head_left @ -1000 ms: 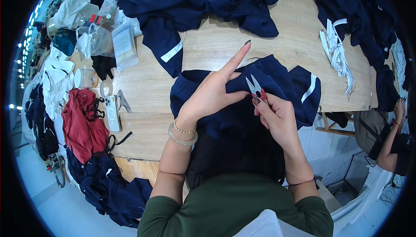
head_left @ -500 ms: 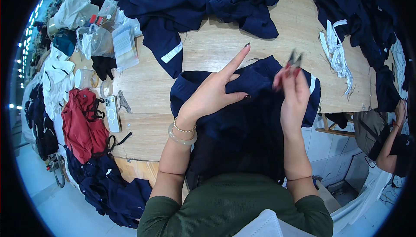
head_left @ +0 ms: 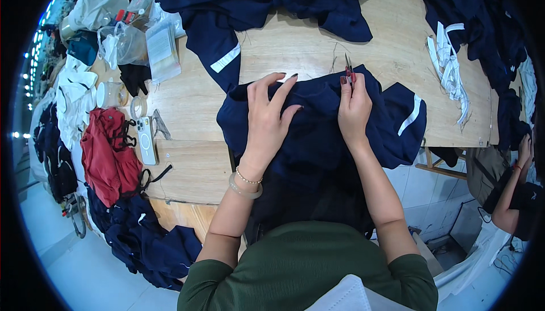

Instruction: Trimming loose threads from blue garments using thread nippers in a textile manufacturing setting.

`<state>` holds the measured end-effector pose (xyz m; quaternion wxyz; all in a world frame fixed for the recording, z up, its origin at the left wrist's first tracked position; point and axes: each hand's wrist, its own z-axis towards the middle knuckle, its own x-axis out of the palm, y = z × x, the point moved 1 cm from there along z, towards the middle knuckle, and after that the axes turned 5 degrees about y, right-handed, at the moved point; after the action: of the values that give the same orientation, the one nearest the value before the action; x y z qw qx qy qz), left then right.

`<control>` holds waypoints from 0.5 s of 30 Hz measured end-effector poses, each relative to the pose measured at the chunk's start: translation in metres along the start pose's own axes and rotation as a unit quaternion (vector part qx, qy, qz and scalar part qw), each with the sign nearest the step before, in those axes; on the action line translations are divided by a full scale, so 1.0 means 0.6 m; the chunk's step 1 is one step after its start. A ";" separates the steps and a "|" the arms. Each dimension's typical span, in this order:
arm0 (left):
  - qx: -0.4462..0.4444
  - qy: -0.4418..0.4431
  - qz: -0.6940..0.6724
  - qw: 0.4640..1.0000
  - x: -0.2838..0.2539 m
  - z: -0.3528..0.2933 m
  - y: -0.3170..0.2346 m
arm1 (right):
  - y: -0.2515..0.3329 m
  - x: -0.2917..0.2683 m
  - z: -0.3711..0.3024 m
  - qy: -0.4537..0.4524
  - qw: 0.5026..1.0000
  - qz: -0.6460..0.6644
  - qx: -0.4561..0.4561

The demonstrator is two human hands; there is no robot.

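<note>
A navy garment (head_left: 318, 135) with a white stripe on its right part lies across the near table edge and my lap. My left hand (head_left: 267, 112) rests over its left part, fingers bent and spread apart, gripping nothing that I can see. In my right hand (head_left: 355, 109) is a pair of thread snips (head_left: 348, 71) with red on the handle, the blades pointing away from me. That hand is at the garment's far edge; whether it also pinches the cloth cannot be told. Loose dark threads lie on the wood just beyond the blades.
More navy garments (head_left: 221, 1) lie at the far side of the table (head_left: 187, 101). White strips (head_left: 445, 72) are at right. A phone (head_left: 146, 140), tape roll (head_left: 138, 107), red cloth bag (head_left: 108, 155) and plastic bags (head_left: 122, 44) lie left. Another person's hand (head_left: 524, 151) shows far right.
My right hand with the snips has moved left and settled at the garment's far edge. My left hand has drawn back slightly and its pointing finger has bent. The garment's right part has spread outward.
</note>
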<state>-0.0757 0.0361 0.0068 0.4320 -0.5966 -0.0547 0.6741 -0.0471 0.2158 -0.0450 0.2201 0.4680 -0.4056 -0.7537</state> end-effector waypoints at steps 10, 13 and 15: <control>0.042 0.005 -0.166 0.985 0.046 0.007 0.020 | -0.002 0.003 0.001 0.004 1.000 -0.006 0.001; 0.023 -0.020 -0.228 0.973 0.060 0.006 0.020 | -0.005 0.005 0.002 -0.001 1.000 -0.005 -0.010; -0.009 -0.051 -0.281 0.958 0.062 0.004 0.020 | -0.003 0.007 0.003 -0.002 1.000 -0.013 -0.003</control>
<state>-0.0809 0.0536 -0.0278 0.5955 -0.5260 -0.2479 0.5543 -0.0502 0.2148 -0.0483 0.2109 0.4706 -0.3975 -0.7590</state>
